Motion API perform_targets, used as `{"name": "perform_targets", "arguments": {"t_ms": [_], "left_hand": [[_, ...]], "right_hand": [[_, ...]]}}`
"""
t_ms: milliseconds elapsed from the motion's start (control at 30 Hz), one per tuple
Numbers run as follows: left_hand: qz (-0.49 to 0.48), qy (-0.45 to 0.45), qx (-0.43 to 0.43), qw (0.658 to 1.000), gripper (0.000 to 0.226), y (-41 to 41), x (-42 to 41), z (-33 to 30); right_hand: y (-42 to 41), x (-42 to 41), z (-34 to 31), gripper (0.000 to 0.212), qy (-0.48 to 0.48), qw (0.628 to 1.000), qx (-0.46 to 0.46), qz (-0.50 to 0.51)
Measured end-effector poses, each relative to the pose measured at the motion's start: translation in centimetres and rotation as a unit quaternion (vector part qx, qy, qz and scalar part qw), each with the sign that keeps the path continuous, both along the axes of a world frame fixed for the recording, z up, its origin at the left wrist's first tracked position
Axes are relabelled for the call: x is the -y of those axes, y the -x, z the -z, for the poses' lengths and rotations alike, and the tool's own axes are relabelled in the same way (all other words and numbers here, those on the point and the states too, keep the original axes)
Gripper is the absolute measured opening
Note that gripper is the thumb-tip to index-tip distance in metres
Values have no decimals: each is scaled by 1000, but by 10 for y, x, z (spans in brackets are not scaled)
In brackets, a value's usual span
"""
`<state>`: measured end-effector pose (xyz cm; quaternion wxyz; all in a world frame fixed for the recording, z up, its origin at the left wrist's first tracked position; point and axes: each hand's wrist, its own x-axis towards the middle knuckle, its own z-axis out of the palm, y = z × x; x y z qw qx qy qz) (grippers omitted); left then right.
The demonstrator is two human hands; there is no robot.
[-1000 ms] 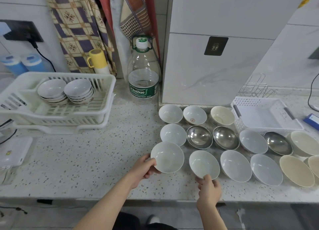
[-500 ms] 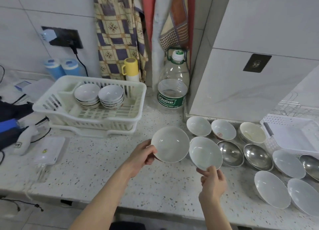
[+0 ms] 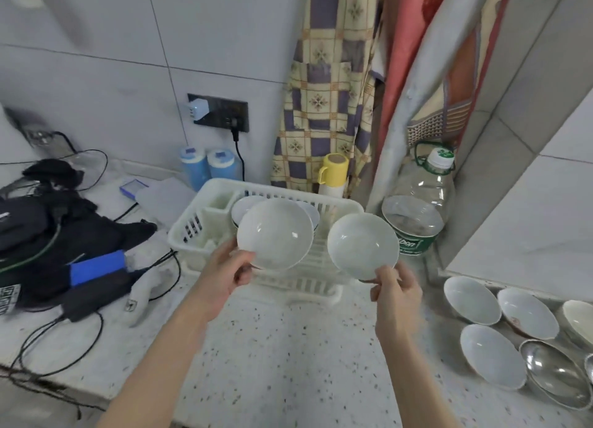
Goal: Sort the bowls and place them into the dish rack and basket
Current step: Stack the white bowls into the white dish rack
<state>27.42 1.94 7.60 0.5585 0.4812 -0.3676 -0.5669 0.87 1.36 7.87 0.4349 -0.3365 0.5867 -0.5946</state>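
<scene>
Counter [image 3: 288,347] speckled. Left hand [image 3: 221,275] and right hand [image 3: 396,288] each pinch a bowl; lower gently into rack [image 3: 205,217], nesting on stacks.

Occlusions and cut-offs, head view.

White bowl in left hand [image 3: 275,234] covers most of the stacked bowls [image 3: 246,205] in the dish rack [image 3: 205,219]; stack count can't be read, only rim slivers show either side. Second white bowl [image 3: 363,246] hides the rack's right end and the lower left of the water bottle [image 3: 418,208], label text partly cut. Left hand [image 3: 224,272] fingers go behind the bowl's underside, unseen; same for right hand [image 3: 395,288]. Right forearm motion-blurred. Steel bowl [image 3: 556,376] and cream bowl [image 3: 579,320] clipped by right edge. Dark gear pile [image 3: 48,232] runs off left edge, items indistinct. Basket not in frame.
</scene>
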Motion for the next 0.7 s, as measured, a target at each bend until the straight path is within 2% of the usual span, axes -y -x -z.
{"name": "perform_targets", "arguments": {"t_ms": [67, 167, 333, 400, 700], "left_hand": [[-36, 7, 1, 999, 37, -27, 9, -5], [-75, 4, -4, 997, 38, -64, 20, -6], [-136, -25, -2, 990, 29, -103, 41, -2], [-144, -22, 15, 989, 28, -108, 49, 0], [-145, -32, 57, 987, 27, -108, 90, 17]], "right_hand": [[-24, 16, -7, 44, 2, 999, -43, -26], [-58, 35, -12, 45, 3, 993, -94, -70], [-94, 61, -4, 17, -42, 979, -171, -101], [-104, 69, 2, 12, -56, 971, -198, -121], [-135, 97, 19, 35, -144, 910, -335, -195]]}}
